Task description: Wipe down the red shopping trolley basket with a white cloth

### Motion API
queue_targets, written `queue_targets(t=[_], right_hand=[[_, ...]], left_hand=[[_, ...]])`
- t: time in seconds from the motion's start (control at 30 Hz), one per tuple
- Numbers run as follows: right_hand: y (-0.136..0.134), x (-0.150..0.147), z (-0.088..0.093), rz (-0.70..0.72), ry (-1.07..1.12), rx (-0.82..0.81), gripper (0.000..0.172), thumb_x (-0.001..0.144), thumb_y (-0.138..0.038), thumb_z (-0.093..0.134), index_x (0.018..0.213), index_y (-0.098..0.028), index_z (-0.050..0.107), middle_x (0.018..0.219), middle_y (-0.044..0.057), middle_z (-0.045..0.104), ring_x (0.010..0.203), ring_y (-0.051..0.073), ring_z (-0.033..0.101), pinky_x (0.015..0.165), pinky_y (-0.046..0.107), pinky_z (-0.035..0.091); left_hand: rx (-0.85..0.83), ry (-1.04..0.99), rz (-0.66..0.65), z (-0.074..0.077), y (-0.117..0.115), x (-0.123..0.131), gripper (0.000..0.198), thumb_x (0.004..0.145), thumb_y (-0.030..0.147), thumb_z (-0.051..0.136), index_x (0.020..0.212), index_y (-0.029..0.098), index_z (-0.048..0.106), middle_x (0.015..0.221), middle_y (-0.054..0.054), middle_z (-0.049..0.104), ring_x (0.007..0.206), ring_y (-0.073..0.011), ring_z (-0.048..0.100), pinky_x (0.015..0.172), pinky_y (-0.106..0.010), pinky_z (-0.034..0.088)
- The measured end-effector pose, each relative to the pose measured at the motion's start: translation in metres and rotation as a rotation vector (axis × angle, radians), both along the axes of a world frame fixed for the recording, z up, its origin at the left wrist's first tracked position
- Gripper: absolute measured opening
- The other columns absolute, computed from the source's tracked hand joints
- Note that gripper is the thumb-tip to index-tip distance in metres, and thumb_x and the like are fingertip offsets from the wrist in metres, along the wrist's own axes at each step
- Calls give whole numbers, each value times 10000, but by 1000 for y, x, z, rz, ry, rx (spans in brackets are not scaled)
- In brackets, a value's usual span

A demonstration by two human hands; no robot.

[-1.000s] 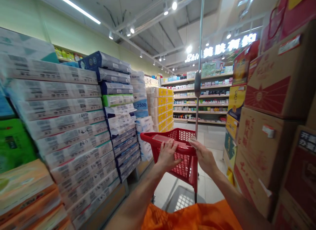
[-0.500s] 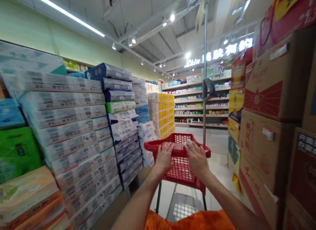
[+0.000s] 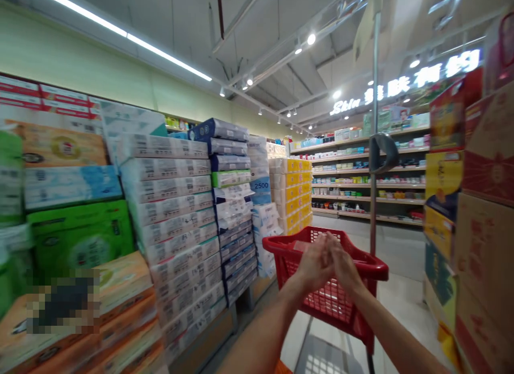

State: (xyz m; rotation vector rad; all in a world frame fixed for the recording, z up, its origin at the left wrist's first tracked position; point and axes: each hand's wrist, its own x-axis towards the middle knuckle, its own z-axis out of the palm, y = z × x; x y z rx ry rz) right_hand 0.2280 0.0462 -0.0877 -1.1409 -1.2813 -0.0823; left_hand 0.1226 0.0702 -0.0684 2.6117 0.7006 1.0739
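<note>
A red plastic shopping cart (image 3: 329,309) with a mesh basket stands right in front of me. Above its handle bar, my left hand (image 3: 315,264) and my right hand (image 3: 341,262) meet, fingertips close together and pointing forward. The fingers of both look stretched out, with nothing visible in them. The hands cover the middle of the handle, so whether they touch it I cannot tell.
Tall stacks of white tissue packs (image 3: 176,202) and orange packs (image 3: 100,320) line the left side. Cardboard boxes (image 3: 485,245) are piled on the right. A metal pole (image 3: 374,213) rises beyond the cart; stocked shelves (image 3: 361,186) stand behind it.
My hands have come off their spread places on the handle and drawn together. The view has turned left, so the cart and shelves appear farther right.
</note>
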Motion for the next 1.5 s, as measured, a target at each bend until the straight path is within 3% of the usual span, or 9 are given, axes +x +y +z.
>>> queue_targets(t=[0.07,0.17,0.27,0.43,0.63,0.87,1.1,1.33,1.5], right_hand=[[-6,11,1,35,50,-4,483,889,-399,210,1280,-178,389,1183,108,540,1013,209,555,805,356,479],[-15,29,-4,-182,-209,-29,496,859,-419,272,1221,-137,459,1166,141,545,1014,255,544,824,408,446],[-22,39,-12,-420,-533,-138,489,846,-396,280,1135,-98,540,858,147,652,786,274,602,757,452,432],[-27,32,-13,-543,-598,-154,454,873,-305,268,1208,-78,472,638,68,646,597,203,586,720,367,410],[-27,28,-13,-494,-562,-60,439,892,-295,274,1249,-80,410,781,78,674,738,206,605,799,370,362],[-31,32,-20,-420,-505,46,421,885,-244,311,1286,-124,351,851,44,675,810,184,595,890,389,301],[-31,37,-23,-419,-528,59,420,882,-251,314,1272,-105,367,914,100,657,807,207,587,810,393,360],[-36,42,-21,-363,-424,147,437,863,-230,337,1290,-136,345,924,87,641,828,209,579,797,394,396],[-34,42,-22,-413,-431,149,424,866,-227,339,1279,-136,363,942,93,638,809,205,581,783,379,397]], left_hand=[[47,9,-8,-1,1,12,645,700,298,587,1268,82,369,1331,-162,384,1232,-260,340,1032,-418,292],[154,-1,21,-4,11,15,405,708,241,588,1092,123,542,1201,-121,516,1118,-241,460,978,-376,371],[159,-86,121,-6,27,-10,145,763,195,525,872,165,616,1051,-69,588,998,-189,529,916,-333,427],[68,-196,252,-3,41,-39,200,794,95,410,791,138,605,1053,-112,585,1077,-210,486,981,-392,363],[218,-79,-79,-8,10,17,386,807,243,486,1181,149,471,1200,-104,527,1110,-209,473,967,-369,392],[159,-119,334,-12,41,-29,337,859,160,331,1126,147,536,1211,-91,529,1153,-181,450,1013,-373,353],[414,-20,-80,-13,-1,17,365,869,222,383,1219,146,459,1259,-101,488,1192,-183,411,1014,-343,359],[336,-228,280,-15,33,-27,306,875,175,341,1088,136,558,1150,-133,564,1101,-216,505,930,-443,439],[497,-105,21,-17,4,10,344,872,225,396,1205,181,468,1245,-67,508,1203,-181,401,1009,-385,374]])
